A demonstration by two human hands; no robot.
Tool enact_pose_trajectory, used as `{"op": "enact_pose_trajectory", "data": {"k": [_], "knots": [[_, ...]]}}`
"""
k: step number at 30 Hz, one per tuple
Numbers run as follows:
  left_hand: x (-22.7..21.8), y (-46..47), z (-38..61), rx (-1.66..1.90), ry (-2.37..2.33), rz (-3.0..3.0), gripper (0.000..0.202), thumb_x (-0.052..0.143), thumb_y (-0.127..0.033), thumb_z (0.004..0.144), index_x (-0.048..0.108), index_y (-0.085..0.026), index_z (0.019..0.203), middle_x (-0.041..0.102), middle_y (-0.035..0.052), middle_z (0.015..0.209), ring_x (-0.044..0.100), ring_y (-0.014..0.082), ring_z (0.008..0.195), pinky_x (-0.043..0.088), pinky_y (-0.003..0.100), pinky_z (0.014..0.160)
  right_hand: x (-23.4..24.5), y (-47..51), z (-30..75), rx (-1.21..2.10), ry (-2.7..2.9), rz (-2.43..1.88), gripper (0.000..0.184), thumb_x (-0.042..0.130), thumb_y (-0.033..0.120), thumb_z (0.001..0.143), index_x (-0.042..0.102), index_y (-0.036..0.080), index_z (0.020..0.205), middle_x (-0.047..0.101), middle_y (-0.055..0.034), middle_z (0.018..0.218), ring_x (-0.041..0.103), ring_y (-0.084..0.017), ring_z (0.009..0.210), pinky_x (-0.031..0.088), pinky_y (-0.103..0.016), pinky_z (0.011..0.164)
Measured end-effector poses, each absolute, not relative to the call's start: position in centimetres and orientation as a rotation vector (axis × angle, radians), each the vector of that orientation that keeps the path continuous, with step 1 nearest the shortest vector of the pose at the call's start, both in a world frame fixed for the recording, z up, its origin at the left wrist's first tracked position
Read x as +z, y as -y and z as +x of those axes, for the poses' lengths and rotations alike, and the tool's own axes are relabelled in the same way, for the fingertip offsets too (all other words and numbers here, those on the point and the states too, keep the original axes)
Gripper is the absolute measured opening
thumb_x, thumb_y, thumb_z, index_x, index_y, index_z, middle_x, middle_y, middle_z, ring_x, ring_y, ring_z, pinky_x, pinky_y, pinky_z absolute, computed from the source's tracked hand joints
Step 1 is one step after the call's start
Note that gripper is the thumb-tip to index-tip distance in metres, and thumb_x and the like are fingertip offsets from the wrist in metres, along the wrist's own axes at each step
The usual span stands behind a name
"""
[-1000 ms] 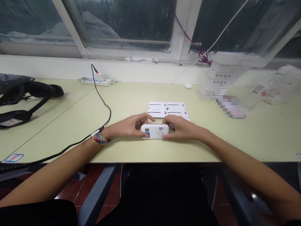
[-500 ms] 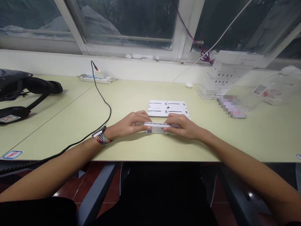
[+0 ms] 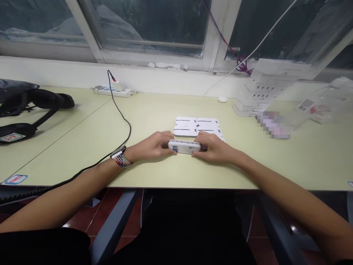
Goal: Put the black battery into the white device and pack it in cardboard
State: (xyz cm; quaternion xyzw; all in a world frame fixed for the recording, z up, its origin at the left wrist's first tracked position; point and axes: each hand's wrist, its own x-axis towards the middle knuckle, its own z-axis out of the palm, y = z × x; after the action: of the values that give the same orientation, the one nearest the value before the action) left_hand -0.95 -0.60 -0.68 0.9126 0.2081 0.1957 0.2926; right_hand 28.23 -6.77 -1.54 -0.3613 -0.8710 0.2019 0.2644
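Gripping the small white rounded plastic device (image 3: 184,147) at its two short ends, your left hand (image 3: 150,148) and your right hand (image 3: 214,149) curl their fingers closed around it. The device sits low over the pale yellow-green laminate desk (image 3: 165,110), near the front edge and straight ahead of you; whether it touches the surface cannot be told. Its smooth, glossy face carries small printed labels and tilts towards you.

Just behind the device lies a flat white die-cut card sheet (image 3: 196,126), matt and slotted, its near edge hidden by your fingers. Bare desk opens to both sides of your hands, wider on the right. To the left, a thin black cable (image 3: 125,121) curves past the woven multicoloured bracelet (image 3: 121,160) on your left wrist and runs back to a white power strip (image 3: 113,91) at the wall. A black padded strap bag (image 3: 27,106) occupies the far left.

Well apart at the back right stands a stepped stack of white cartons (image 3: 255,97), with crinkled clear plastic bags (image 3: 322,106) beside it.
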Motion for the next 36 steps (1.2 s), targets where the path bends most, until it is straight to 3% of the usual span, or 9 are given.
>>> {"op": "enact_pose_trajectory", "data": {"k": [4,8,15,18,22,24,28,33,36], "knots": [[-0.8,0.4,-1.1,0.499,-0.57,2.388,0.018,0.079,-0.039,0.097,0.08,-0.021,0.098,0.072,0.0065,0.102,0.067,0.019,0.087,0.052,0.029,0.071,-1.8,6.5,28.3,0.573,2.355,-0.928,0.029,0.074,0.027,0.098,0.054,0.022,0.078,0.052,0.0008,0.079,0.051,-0.018,0.079,0.039,-0.033,0.067],[-0.8,0.1,-1.0,0.514,-0.448,2.475,0.028,0.064,-0.043,0.109,0.081,-0.022,0.102,0.074,0.0085,0.103,0.067,0.022,0.097,0.053,0.033,0.083,-1.8,6.3,28.5,0.563,2.355,-0.972,0.029,0.074,0.031,0.099,0.055,0.022,0.079,0.053,0.0003,0.081,0.051,-0.018,0.078,0.041,-0.034,0.069],[-0.2,0.1,-0.9,0.525,-0.455,2.473,0.043,0.054,-0.052,0.113,0.08,-0.024,0.096,0.075,0.0074,0.094,0.064,0.0243,0.097,0.053,0.036,0.087,-1.3,6.7,28.4,0.554,2.339,-1.096,0.016,0.073,0.034,0.099,0.065,0.021,0.093,0.061,-0.0028,0.09,0.054,-0.02,0.082,0.043,-0.034,0.07],[-0.3,0.1,-1.2,0.461,-0.472,2.503,0.04,0.054,-0.053,0.113,0.081,-0.024,0.111,0.076,0.0092,0.106,0.066,0.0257,0.104,0.053,0.037,0.093,-1.7,6.7,28.2,0.472,2.36,-1.007,0.008,0.07,0.028,0.1,0.071,0.022,0.106,0.064,-0.004,0.091,0.056,-0.022,0.087,0.045,-0.036,0.074],[-0.4,0.6,-1.0,0.393,-0.555,2.545,0.044,0.061,-0.056,0.109,0.069,-0.031,0.144,0.072,0.0094,0.136,0.062,0.0313,0.129,0.049,0.044,0.111,-2.5,6.7,27.7,0.197,2.43,-0.845,0.024,0.06,0.022,0.104,0.076,0.024,0.121,0.066,-0.0064,0.092,0.054,-0.025,0.091,0.046,-0.041,0.083],[-0.4,1.1,-0.7,0.383,-0.563,2.562,0.05,0.067,-0.057,0.105,0.064,-0.031,0.148,0.068,0.0093,0.143,0.059,0.033,0.134,0.047,0.046,0.115,-2.5,6.9,27.7,0.146,2.483,-0.821,0.026,0.065,0.033,0.105,0.076,0.024,0.127,0.066,-0.0082,0.098,0.054,-0.026,0.094,0.047,-0.042,0.085],[-0.6,1.8,-0.2,0.407,-0.545,2.623,0.069,0.079,-0.051,0.095,0.054,-0.028,0.155,0.064,0.0118,0.147,0.058,0.0356,0.135,0.048,0.05,0.114,-1.6,7.3,28.1,0.196,2.541,-0.848,0.052,0.073,0.063,0.099,0.073,0.026,0.135,0.066,-0.0102,0.112,0.055,-0.029,0.104,0.047,-0.047,0.095],[-0.9,2.0,-0.2,0.408,-0.577,2.641,0.062,0.081,-0.046,0.092,0.061,-0.026,0.147,0.063,0.0131,0.137,0.06,0.0351,0.128,0.052,0.05,0.11,-1.3,7.0,29.7,0.221,2.418,-0.958,0.041,0.062,0.053,0.108,0.071,0.026,0.137,0.069,-0.0118,0.117,0.059,-0.031,0.112,0.051,-0.049,0.099],[-0.5,0.8,-0.1,0.502,-0.53,2.638,0.057,0.08,-0.039,0.092,0.063,-0.029,0.146,0.062,0.0116,0.137,0.059,0.0338,0.13,0.049,0.049,0.114,-1.5,6.6,31.4,0.21,2.28,-1.066,0.038,0.055,0.048,0.111,0.071,0.025,0.137,0.069,-0.0141,0.124,0.062,-0.032,0.119,0.052,-0.051,0.103]]}}
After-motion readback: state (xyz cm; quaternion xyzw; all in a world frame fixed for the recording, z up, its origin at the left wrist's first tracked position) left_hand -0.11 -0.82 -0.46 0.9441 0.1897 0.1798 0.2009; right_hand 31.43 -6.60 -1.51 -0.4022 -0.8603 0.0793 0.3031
